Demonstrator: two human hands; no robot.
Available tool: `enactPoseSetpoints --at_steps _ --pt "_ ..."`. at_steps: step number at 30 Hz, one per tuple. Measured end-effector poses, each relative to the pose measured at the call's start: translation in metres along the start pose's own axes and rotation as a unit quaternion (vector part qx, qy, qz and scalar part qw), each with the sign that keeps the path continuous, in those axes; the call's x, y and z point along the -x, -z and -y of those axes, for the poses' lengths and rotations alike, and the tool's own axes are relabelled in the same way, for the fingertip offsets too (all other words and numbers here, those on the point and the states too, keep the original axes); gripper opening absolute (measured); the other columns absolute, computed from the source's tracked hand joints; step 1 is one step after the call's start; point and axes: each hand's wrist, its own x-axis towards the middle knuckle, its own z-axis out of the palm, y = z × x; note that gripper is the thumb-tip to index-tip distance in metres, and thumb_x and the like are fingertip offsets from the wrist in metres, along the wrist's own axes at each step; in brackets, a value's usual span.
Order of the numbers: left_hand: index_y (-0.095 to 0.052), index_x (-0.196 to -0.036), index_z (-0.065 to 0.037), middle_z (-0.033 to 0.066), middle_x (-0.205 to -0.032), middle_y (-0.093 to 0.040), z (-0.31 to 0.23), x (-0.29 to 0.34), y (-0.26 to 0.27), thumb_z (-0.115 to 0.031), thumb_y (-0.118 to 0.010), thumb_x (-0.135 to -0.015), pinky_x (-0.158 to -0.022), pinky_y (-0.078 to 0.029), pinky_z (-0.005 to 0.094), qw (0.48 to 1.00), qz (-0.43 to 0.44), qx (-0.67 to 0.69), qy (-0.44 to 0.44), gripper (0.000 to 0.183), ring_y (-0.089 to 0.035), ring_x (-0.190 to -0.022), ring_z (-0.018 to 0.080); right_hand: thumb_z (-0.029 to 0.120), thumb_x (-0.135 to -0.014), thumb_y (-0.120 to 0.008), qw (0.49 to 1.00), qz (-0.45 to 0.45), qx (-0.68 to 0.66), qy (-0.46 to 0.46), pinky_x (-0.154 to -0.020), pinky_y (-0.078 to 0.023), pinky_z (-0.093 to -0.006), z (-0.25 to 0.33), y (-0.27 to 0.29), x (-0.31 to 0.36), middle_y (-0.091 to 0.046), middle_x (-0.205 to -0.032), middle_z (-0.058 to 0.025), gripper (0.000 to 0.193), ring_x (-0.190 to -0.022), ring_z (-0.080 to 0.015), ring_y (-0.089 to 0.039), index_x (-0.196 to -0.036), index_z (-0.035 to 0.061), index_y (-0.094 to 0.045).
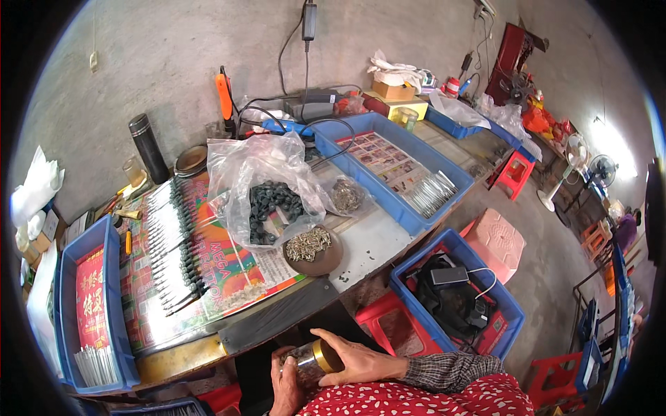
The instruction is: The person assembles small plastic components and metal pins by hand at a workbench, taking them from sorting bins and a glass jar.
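Low at the table's front edge, close to my body, I hold a clear jar with a gold-coloured lid (324, 356), tilted on its side. My left hand (286, 390) wraps round its body, which seems to contain small dark bits I cannot make out. At the lid end, my right hand (364, 362) grips with thumb and fingers apart around it. Nearest on the table is a brown round dish (331, 260) heaped with small brass-coloured metal pieces (307, 244). Beside it lies an opened clear plastic bag (232, 163) of black rubbery parts (262, 201).
A row of metal rods with black ends (170, 243) lies on a printed sheet. Blue trays (125, 305) (409, 220) stand left and far right, both with metal rods. Right of me are a blue crate (510, 329) and red stool (392, 319). A black flask (148, 147) stands behind.
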Motion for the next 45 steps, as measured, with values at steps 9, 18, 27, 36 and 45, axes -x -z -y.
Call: enactPoseSetpoints --at_steps 9,18,27,36,45 --pt "-0.045 -0.12 -0.002 0.0171 -0.105 -0.057 0.014 -0.003 0.009 -0.032 -0.038 -0.097 -0.073 -0.055 0.0361 0.996 0.033 0.064 0.044 0.038 -0.063 -0.089 0.0241 0.045 -0.082 -0.069 0.996 0.036 0.064 0.06 -0.09 -0.048 -0.0444 0.0 0.01 0.002 -0.049 -0.127 -0.0299 0.079 -0.108 -0.0429 -0.057 -0.141 0.0057 -0.034" --pt "-0.049 -0.118 -0.001 0.0072 -0.091 -0.054 0.011 -0.001 0.005 -0.025 -0.05 -0.093 -0.07 -0.042 0.0267 0.985 -0.022 -0.152 -0.081 0.035 -0.047 -0.077 0.0115 0.062 -0.093 -0.045 0.998 -0.003 -0.03 -0.05 -0.071 -0.05 -0.0455 -0.025 0.002 -0.002 -0.062 -0.081 -0.0327 0.079 -0.084 -0.0442 -0.065 -0.131 -0.0069 -0.04" --pt "-0.041 -0.123 0.001 0.0211 -0.106 -0.057 0.007 -0.002 0.009 -0.032 -0.038 -0.096 -0.072 -0.056 0.0366 0.998 0.045 -0.001 0.041 0.043 -0.064 -0.089 0.0265 0.056 -0.079 -0.069 0.996 0.071 0.037 0.026 -0.099 -0.042 -0.0476 -0.004 0.014 0.0 -0.038 -0.142 -0.0216 0.09 -0.124 -0.0373 -0.047 -0.144 0.0079 -0.029" --pt "-0.041 -0.123 0.0 0.0205 -0.107 -0.057 0.033 -0.009 0.013 -0.032 -0.046 -0.096 -0.076 -0.056 0.0359 0.998 -0.003 -0.001 -0.06 0.043 -0.064 -0.09 0.0263 0.041 -0.079 -0.073 0.999 -0.011 0.032 0.02 -0.099 -0.043 -0.0428 0.001 0.004 -0.005 -0.049 -0.131 -0.0222 0.079 -0.12 -0.0354 -0.052 -0.139 0.0054 -0.037" --pt "-0.048 -0.123 -0.003 0.016 -0.107 -0.057 -0.02 -0.003 -0.017 -0.017 -0.051 -0.091 -0.071 -0.054 0.0383 0.985 0.085 0.15 0.018 0.035 -0.061 -0.087 0.0274 0.032 -0.07 -0.081 0.992 -0.052 0.087 0.078 -0.093 -0.045 -0.0388 0.035 0.054 0.01 -0.052 -0.115 -0.0152 0.076 -0.111 -0.0323 -0.054 -0.133 0.0086 -0.045"
